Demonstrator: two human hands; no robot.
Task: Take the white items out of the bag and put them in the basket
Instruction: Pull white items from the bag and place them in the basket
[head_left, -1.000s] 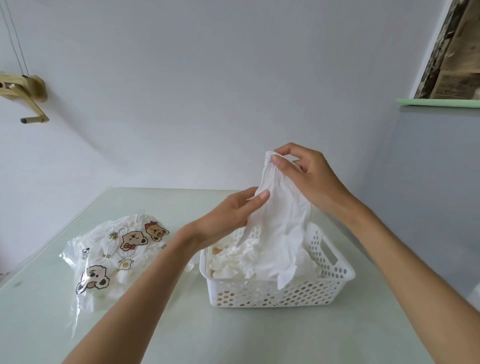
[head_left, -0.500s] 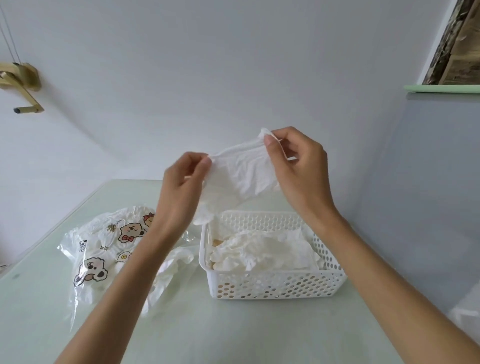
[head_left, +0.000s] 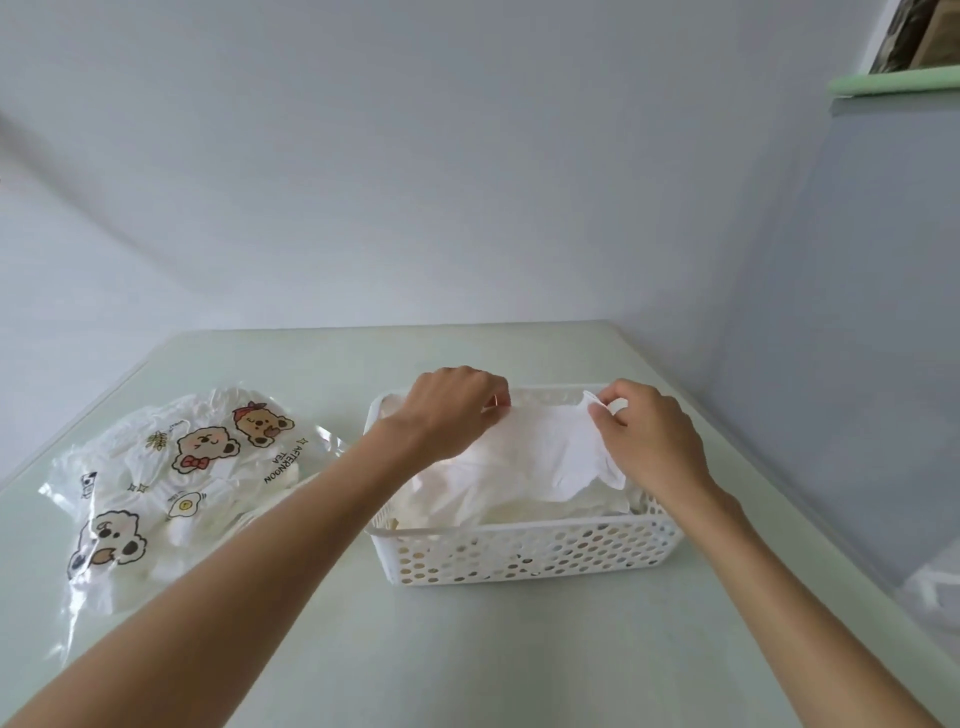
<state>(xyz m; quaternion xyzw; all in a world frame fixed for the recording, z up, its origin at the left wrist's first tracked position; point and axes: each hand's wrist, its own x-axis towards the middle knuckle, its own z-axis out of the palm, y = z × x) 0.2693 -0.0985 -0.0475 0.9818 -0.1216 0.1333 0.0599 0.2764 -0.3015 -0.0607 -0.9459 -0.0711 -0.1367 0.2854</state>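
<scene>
Both hands, the left hand (head_left: 457, 410) and right hand (head_left: 649, 441), having lowered the white item (head_left: 545, 452) from mid-air, are pinching its far corners in a narrow grip inside the basket (head_left: 519, 556), with the bag (head_left: 171, 483) at 9 o'clock still holding more.

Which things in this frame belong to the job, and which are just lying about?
Part of the job:
- white item, pinched by left hand and right hand
- basket, holding white items
- bag, more white items inside

Just lying about:
- table
- green ledge
</scene>
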